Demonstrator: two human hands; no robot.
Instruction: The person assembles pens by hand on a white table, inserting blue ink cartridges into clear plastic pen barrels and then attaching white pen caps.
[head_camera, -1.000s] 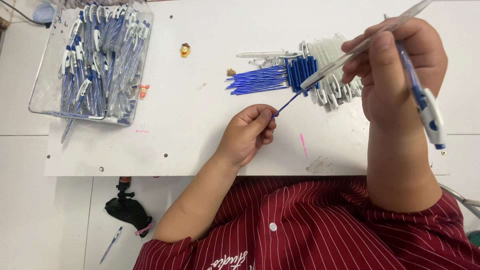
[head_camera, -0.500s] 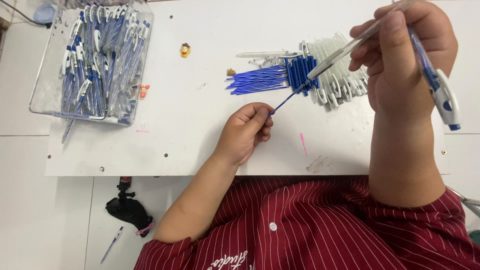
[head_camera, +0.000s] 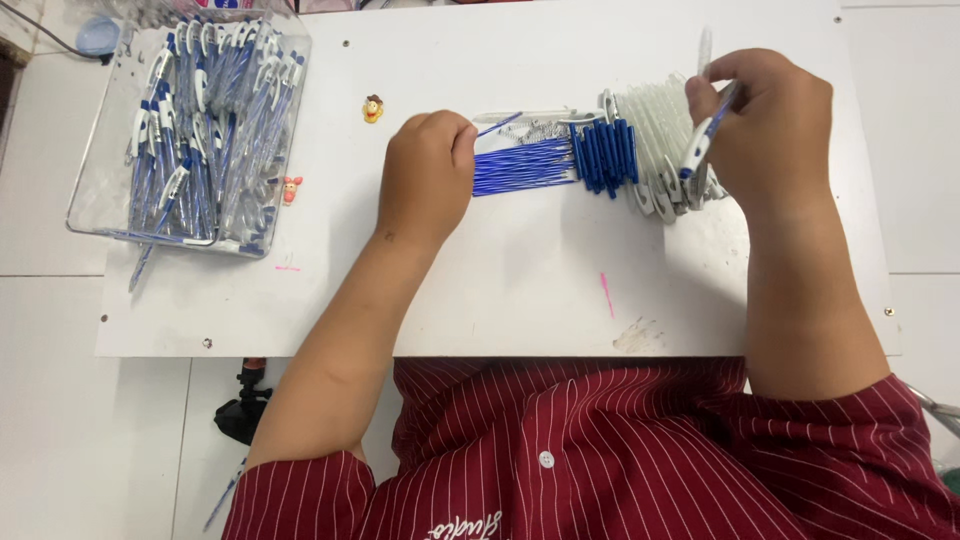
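**Refill in one hand, pen in the other**

Nearest, the white board (head_camera: 500, 300) bears the work. The left hand (head_camera: 428, 175) is closed in a pinch on a thin blue refill (head_camera: 500, 124), beside the row of blue refills (head_camera: 522, 166). The right hand (head_camera: 772, 130) is curled shut around a blue-and-white pen (head_camera: 703, 145) over the clear barrels (head_camera: 655, 140). Farther left stands the clear tray of finished pens (head_camera: 190, 120).

The thin refill could slip from the pinch or knock the neat row askew, to my eye. Against a second ago, both hands have moved up the board, the right one lowering the pen onto the barrels.
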